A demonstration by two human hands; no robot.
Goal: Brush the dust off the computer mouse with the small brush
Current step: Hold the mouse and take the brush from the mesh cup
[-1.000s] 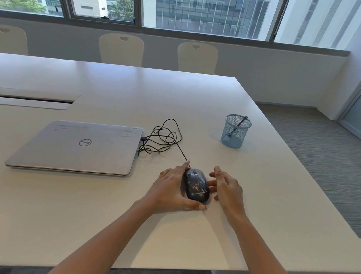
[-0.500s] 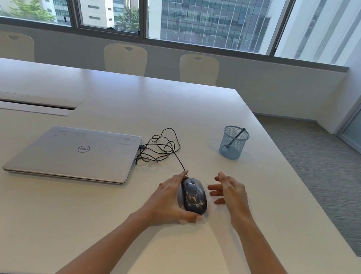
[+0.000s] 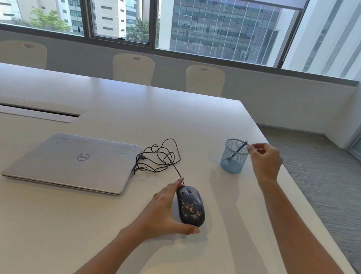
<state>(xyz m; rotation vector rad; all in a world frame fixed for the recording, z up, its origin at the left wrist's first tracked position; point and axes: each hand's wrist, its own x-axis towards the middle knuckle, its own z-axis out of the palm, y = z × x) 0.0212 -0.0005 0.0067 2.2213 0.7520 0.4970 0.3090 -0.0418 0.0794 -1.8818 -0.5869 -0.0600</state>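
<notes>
Half a second earlier the right hand [image 3: 264, 159] had hovered beside the computer mouse [image 3: 190, 205]; it had since reached the blue mesh cup [image 3: 234, 156], fingertips pinching toward the small brush [image 3: 239, 149] (contact unclear), so brushing hadn't begun. The left hand [image 3: 164, 211] cupped the mouse's side on the table [image 3: 69, 225], fingers loosely curled.

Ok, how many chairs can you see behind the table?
3, all along the table's far side under the windows: one at the left, one in the middle, one to its right. More may sit out of frame.
</notes>
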